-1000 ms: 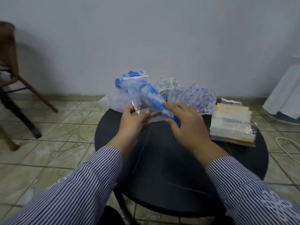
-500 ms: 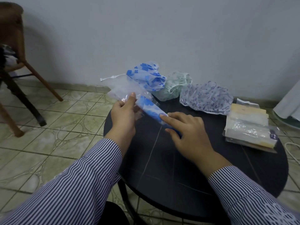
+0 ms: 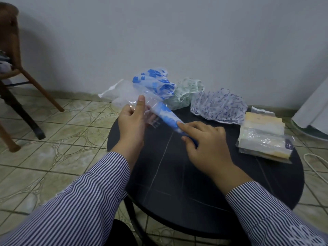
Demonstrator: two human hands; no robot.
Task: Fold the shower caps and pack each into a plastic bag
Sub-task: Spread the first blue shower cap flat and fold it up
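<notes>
A folded blue-and-white shower cap point(image 3: 167, 117) forms a narrow roll over the left side of the round black table point(image 3: 204, 183). My right hand point(image 3: 205, 141) pinches its near end. Its far end sits in the mouth of a clear plastic bag point(image 3: 124, 95), which my left hand point(image 3: 132, 119) grips at the opening. Behind lie a blue-flowered cap point(image 3: 154, 82), a green-patterned cap point(image 3: 188, 91) and a purple-patterned cap point(image 3: 218, 105).
A stack of packed bags point(image 3: 262, 137) lies at the table's right side. A wooden chair point(image 3: 16, 68) stands on the tiled floor at the left. A white cable point(image 3: 316, 166) lies on the floor at the right, near a white draped object point(image 3: 314, 110).
Both hands have moved left and lower with the roll and bag. The roll has gone further into the bag's mouth. The view has shifted, showing more of the floor at the left.
</notes>
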